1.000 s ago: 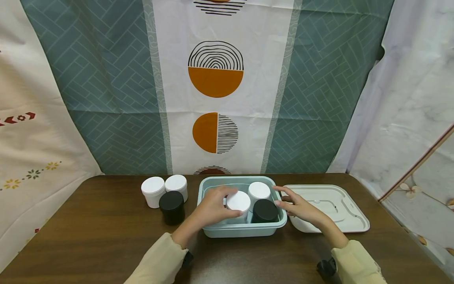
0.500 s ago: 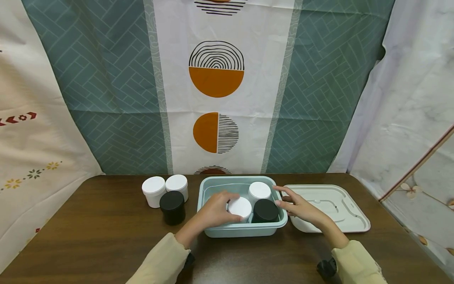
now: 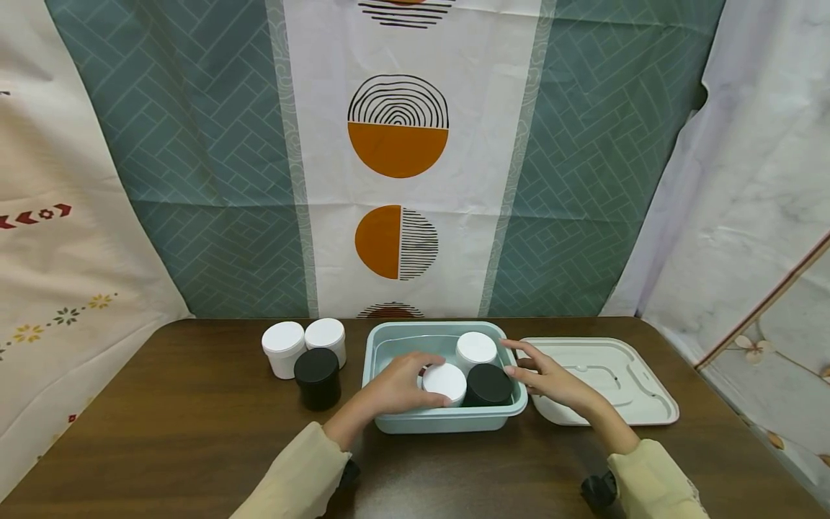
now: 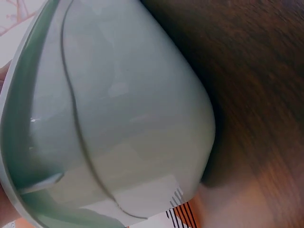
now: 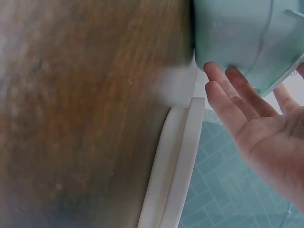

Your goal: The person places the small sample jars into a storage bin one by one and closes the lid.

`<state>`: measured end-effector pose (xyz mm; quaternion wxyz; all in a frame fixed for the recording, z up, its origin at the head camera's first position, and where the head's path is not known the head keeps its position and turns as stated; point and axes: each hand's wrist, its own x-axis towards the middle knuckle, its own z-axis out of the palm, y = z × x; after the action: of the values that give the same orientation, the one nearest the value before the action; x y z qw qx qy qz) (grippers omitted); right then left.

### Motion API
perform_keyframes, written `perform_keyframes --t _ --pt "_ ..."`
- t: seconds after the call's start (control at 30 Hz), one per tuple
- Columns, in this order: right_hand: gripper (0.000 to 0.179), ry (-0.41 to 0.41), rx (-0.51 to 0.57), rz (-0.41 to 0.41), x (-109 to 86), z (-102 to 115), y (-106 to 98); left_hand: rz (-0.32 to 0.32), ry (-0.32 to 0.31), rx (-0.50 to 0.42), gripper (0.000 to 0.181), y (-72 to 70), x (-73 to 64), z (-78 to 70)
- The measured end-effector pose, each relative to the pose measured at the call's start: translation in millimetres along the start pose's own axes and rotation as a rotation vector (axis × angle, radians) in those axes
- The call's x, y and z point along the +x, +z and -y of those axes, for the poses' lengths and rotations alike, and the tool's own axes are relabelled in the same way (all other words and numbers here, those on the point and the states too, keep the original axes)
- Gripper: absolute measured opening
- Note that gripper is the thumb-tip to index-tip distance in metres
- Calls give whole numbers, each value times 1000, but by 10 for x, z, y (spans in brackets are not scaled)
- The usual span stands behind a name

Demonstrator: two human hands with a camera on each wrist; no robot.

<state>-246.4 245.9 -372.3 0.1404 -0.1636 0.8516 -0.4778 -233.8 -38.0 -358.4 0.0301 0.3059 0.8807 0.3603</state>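
In the head view my left hand (image 3: 403, 386) holds a white round jar (image 3: 444, 382) at the front of a pale blue plastic bin (image 3: 447, 422), thumb and fingers on either side of its lid. Beside it in the bin stand a black-lidded jar (image 3: 488, 386) and, behind, another white jar (image 3: 476, 348). My right hand (image 3: 551, 376) is at the bin's right rim, index finger and thumb over the edge. The right wrist view shows its other fingers extended along the bin's outer wall (image 5: 232, 33). In the left wrist view the bin's wall (image 4: 133, 109) hides the jars.
Left of the bin, two white jars (image 3: 283, 349) (image 3: 326, 339) and a black jar (image 3: 318, 378) stand grouped on the dark wooden table (image 3: 194, 432). A white lid (image 3: 609, 378) lies right of the bin, under my right forearm. A patterned curtain (image 3: 402, 144) hangs behind the table.
My left hand has lowered the white jar into the bin and shifted it slightly right, up against the black jar. The right hand stays at the rim.
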Motion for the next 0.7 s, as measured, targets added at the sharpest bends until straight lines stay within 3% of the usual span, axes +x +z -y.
perform_keyframes --t 0.27,0.5,0.7 --pt "58 -13 -6 10 -3 3 -9 4 -39 -89 57 -151 -80 3" --pt "57 -20 -10 10 3 -5 -13 -122 -46 -127 54 -416 -240 33" --pt "57 -26 -6 13 5 -17 -12 -240 -48 -30 52 -631 -419 126"
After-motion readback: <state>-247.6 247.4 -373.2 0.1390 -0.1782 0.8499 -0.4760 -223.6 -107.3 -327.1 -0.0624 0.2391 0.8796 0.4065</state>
